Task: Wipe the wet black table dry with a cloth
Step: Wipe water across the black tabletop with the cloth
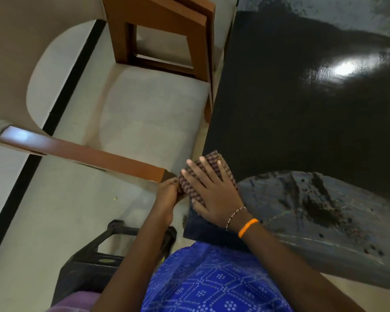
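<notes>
The black table point(291, 113) fills the right side of the view, glossy, with a bright light reflection far right and a streaky wet patch point(313, 206) near me. A folded checked cloth point(208, 163) lies over the table's left edge. My right hand point(212, 194) lies flat on the cloth with straight spread fingers, pressing it down. My left hand point(167, 194) is just off the table edge, its fingers curled on the cloth's left border, pinching it.
A brown wooden chair point(162, 34) stands at the table's far left edge on a pale tiled floor point(144, 113). Another chair's brown rail point(81, 152) reaches toward my hands. A black plastic stool point(95, 262) sits below my left arm.
</notes>
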A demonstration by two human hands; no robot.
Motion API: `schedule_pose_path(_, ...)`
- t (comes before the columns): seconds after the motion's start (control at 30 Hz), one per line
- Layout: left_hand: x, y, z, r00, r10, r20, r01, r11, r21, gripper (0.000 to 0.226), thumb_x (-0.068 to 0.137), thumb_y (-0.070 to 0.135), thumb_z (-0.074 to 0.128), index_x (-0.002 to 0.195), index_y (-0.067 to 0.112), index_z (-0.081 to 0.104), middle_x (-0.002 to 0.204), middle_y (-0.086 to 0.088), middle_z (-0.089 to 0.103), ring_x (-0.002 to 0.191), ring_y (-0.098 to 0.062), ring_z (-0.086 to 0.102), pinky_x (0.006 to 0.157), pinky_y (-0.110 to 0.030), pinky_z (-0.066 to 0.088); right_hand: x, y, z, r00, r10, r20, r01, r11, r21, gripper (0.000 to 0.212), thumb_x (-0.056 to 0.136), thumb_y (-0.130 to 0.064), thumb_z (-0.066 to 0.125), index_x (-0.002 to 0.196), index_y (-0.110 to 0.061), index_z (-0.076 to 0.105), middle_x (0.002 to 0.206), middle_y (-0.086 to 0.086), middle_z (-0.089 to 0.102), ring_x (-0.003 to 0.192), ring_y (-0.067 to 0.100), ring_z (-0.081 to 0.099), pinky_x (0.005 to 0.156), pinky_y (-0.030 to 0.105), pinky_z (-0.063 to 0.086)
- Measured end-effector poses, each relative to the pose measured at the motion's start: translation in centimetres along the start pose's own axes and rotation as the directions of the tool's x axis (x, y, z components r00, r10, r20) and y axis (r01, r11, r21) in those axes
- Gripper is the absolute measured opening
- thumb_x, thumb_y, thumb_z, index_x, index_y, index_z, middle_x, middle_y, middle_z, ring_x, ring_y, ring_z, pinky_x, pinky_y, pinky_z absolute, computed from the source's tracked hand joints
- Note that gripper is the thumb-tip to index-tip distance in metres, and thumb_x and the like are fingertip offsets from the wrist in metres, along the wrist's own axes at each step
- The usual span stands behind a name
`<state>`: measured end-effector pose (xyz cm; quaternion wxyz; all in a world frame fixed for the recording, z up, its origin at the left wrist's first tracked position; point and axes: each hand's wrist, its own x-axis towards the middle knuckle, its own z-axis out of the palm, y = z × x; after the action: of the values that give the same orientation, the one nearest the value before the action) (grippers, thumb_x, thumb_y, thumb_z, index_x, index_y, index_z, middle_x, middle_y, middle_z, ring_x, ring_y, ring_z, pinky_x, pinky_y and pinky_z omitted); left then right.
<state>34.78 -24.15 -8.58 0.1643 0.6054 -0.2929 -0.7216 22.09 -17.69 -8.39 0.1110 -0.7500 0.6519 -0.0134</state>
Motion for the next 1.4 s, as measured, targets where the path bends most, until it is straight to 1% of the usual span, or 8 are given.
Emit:
schedule_pose_path(0.2, -0.8, -0.5, 1.4, 1.000, 0.024, 0.009, -0.024, 1.000, 0.000, 0.025, 0.096, 0.013, 0.040, 0.105, 0.006, 0.063, 0.097, -0.012, 0.067, 0.088, -0.022, 0.063, 0.073, -0.028, 0.052, -0.5, 1.4, -0.3, 1.000, 0.015, -0.007, -0.015, 1.000, -0.017, 0.073, 0.079, -0.045, 0.040, 0.147, -0.026, 0.020, 0.157, 0.002, 0.017, 0.145, 0.027, 0.012, 0.114, 0.053, 0.004)
schedule_pose_path(0.33, -0.7, -1.0, 1.7, 0.992, 0.114, 0.056, -0.119, 0.988, 0.101, 0.023, 0.096, 0.018, 0.045, 0.108, 0.009, 0.063, 0.101, -0.008, 0.067, 0.092, -0.018, 0.061, 0.075, -0.026, 0.049, -2.4, 5.9, -0.9, 0.975, 0.211, -0.066, -0.214, 0.976, -0.051, 0.074, 0.080, -0.044, 0.039, 0.148, -0.024, 0.018, 0.157, 0.003, 0.017, 0.144, 0.026, 0.015, 0.114, 0.051, 0.006)
schedule_pose_path(0.57, -0.4, -1.0, 1.7, 0.982, 0.179, 0.059, -0.186, 0.969, 0.162, 0.020, 0.096, 0.013, 0.048, 0.108, 0.009, 0.063, 0.099, -0.005, 0.068, 0.087, -0.014, 0.064, 0.075, -0.024, 0.051, -10.0, 19.1, -2.4, 0.763, 0.644, -0.062, -0.646, 0.762, -0.033, 0.074, 0.079, -0.047, 0.023, 0.148, -0.020, 0.016, 0.157, 0.007, 0.012, 0.145, 0.032, 0.011, 0.113, 0.059, 0.013)
schedule_pose_path(0.73, -0.1, -1.0, 1.4, 0.982, 0.179, 0.062, -0.186, 0.970, 0.157, 0.020, 0.094, 0.013, 0.051, 0.108, 0.008, 0.063, 0.098, -0.005, 0.069, 0.088, -0.015, 0.065, 0.073, -0.022, 0.053, -9.9, 18.6, -2.3, 0.646, 0.760, -0.073, -0.761, 0.649, 0.015, 0.076, 0.077, -0.050, 0.017, 0.148, -0.022, 0.015, 0.158, 0.008, 0.011, 0.145, 0.033, 0.008, 0.113, 0.059, 0.006)
schedule_pose_path(1.0, -0.9, -2.3, 0.7, 0.985, 0.158, 0.075, -0.165, 0.980, 0.109, 0.016, 0.094, 0.016, 0.050, 0.100, 0.011, 0.064, 0.092, -0.005, 0.068, 0.083, -0.014, 0.063, 0.069, -0.023, 0.050, -3.5, 1.9, 0.0, 0.947, 0.311, -0.080, -0.311, 0.950, 0.017, 0.072, 0.082, -0.047, 0.036, 0.147, -0.020, 0.023, 0.156, 0.008, 0.019, 0.144, 0.033, 0.013, 0.113, 0.055, 0.006)
schedule_pose_path(1.17, -2.5, -5.2, 0.0, 0.988, 0.125, -0.094, -0.115, 0.988, 0.107, 0.025, 0.092, 0.006, 0.043, 0.080, 0.012, 0.064, 0.083, -0.010, 0.064, 0.083, -0.023, 0.057, 0.070, -0.031, 0.047, -4.2, -1.8, 1.1, 0.997, 0.061, -0.046, -0.061, 0.998, 0.009, 0.069, 0.084, -0.044, 0.044, 0.146, -0.026, 0.022, 0.157, 0.003, 0.018, 0.144, 0.028, 0.013, 0.115, 0.052, 0.003)
schedule_pose_path(1.27, -3.7, -6.6, -0.2, 0.983, 0.140, -0.122, -0.134, 0.989, 0.055, 0.020, 0.092, 0.014, 0.049, 0.091, 0.012, 0.069, 0.097, -0.012, 0.067, 0.095, -0.026, 0.060, 0.084, -0.038, 0.047, -6.1, 1.7, 0.6, 0.994, 0.089, -0.065, -0.091, 0.996, -0.025, 0.069, 0.084, -0.046, 0.044, 0.146, -0.028, 0.022, 0.157, 0.002, 0.019, 0.144, 0.027, 0.016, 0.114, 0.053, 0.009)
schedule_pose_path(1.4, -4.3, -7.2, -0.4, 0.974, 0.210, -0.080, -0.204, 0.976, 0.074, 0.021, 0.091, 0.023, 0.055, 0.105, 0.016, 0.070, 0.112, -0.010, 0.068, 0.108, -0.027, 0.060, 0.095, -0.044, 0.047, -10.8, 9.6, 0.0, 0.926, 0.362, -0.104, -0.369, 0.927, -0.059, 0.067, 0.085, -0.048, 0.035, 0.147, -0.028, 0.020, 0.156, 0.002, 0.019, 0.144, 0.027, 0.018, 0.114, 0.054, 0.015)
